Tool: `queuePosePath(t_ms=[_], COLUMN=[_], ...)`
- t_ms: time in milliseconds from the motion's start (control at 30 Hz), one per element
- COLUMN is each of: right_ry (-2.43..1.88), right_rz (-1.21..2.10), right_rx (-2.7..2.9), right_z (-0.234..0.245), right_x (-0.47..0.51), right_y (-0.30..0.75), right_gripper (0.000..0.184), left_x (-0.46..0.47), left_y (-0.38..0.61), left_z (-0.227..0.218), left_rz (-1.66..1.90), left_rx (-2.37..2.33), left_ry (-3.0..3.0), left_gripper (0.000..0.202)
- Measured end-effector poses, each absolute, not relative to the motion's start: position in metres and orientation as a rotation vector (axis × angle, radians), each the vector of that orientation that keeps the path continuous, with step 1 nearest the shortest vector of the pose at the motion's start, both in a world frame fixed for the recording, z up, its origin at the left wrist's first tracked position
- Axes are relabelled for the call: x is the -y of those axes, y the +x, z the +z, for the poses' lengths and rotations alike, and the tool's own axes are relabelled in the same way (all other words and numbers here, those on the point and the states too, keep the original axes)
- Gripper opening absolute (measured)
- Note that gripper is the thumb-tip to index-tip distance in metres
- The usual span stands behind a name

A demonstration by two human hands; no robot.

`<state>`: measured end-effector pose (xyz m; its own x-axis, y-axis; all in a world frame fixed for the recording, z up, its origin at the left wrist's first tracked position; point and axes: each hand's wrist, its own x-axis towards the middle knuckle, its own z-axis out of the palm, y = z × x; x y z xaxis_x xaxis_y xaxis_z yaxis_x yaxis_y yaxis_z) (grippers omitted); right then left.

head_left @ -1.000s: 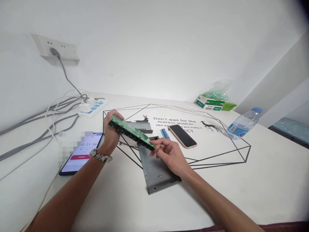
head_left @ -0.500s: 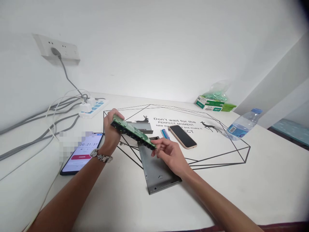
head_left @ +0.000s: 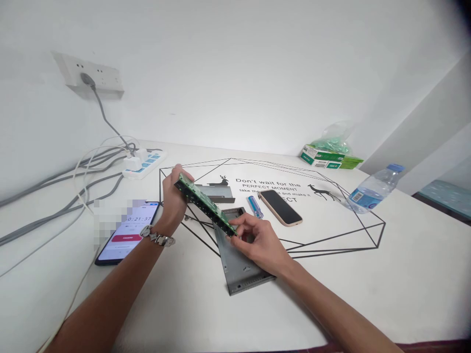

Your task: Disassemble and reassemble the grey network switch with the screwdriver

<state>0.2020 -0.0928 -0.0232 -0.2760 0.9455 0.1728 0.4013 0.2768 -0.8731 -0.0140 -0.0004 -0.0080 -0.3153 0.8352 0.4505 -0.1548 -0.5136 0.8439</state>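
A long green circuit board (head_left: 204, 205) with a row of black connectors along its near edge is held up in the air above the table. My left hand (head_left: 173, 195) grips its far left end. My right hand (head_left: 259, 241) pinches its lower right end between thumb and fingers. Beneath the board and my right hand lies a flat grey metal chassis plate (head_left: 237, 267), with a smaller grey metal piece (head_left: 222, 193) behind the board. A blue-handled screwdriver (head_left: 255, 206) lies just beyond my right hand.
A black smartphone (head_left: 279, 207) in a tan case and a second phone showing a timer (head_left: 127, 235) lie on the white table (head_left: 368, 279). Further back are a power strip (head_left: 144, 165) with grey cables, a water bottle (head_left: 373, 191), and a green box (head_left: 322, 158) with a plastic bag.
The board has turned slightly, its left end shifting rightward and its slope steepening. Both hands stay on it, and the view has drifted a little.
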Motion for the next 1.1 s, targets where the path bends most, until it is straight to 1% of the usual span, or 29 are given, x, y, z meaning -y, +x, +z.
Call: queuePosePath(t_ms=[133,233,367,500,633,700,733,833,967,1033,1100], right_ry=[-1.272,-1.271,-1.246,-1.241,-1.245,-1.251,-1.247,-1.210,-1.196,-1.201,-1.203], right_rz=[0.988,0.975,0.926,0.870,0.868,0.881,0.906,1.068,1.237,1.258,1.264], right_rx=[1.845,1.885,1.948,2.000,1.986,1.951,1.927,1.803,1.614,1.573,1.556], right_z=[-0.023,-0.024,-0.025,-0.024,-0.023,-0.022,-0.022,-0.021,-0.018,-0.016,-0.015], right_x=[0.094,0.095,0.095,0.096,0.095,0.095,0.094,0.092,0.089,0.087,0.086], right_y=[0.201,0.200,0.200,0.200,0.200,0.200,0.200,0.201,0.205,0.207,0.208], right_gripper=[0.021,0.018,0.016,0.025,0.026,0.029,0.029,0.018,0.038,0.040,0.038], left_x=[0.003,0.005,0.005,0.006,0.005,0.004,0.004,0.005,0.004,0.003,0.002], left_y=[-0.010,-0.007,-0.002,0.003,0.004,0.003,0.002,-0.001,-0.006,-0.007,-0.008], left_z=[-0.003,-0.001,-0.003,-0.007,-0.008,-0.008,-0.008,-0.006,-0.004,-0.005,-0.005], left_rz=[1.829,1.792,1.740,1.653,1.639,1.650,1.649,1.626,1.646,1.661,1.658], left_rx=[-1.019,-1.021,-1.002,-0.937,-0.875,-0.867,-0.868,-0.890,-0.872,-0.845,-0.825], left_ry=[1.192,1.241,1.314,1.360,1.364,1.358,1.351,1.320,1.326,1.340,1.335], left_gripper=[0.054,0.056,0.052,0.047,0.045,0.043,0.042,0.039,0.035,0.032,0.031])
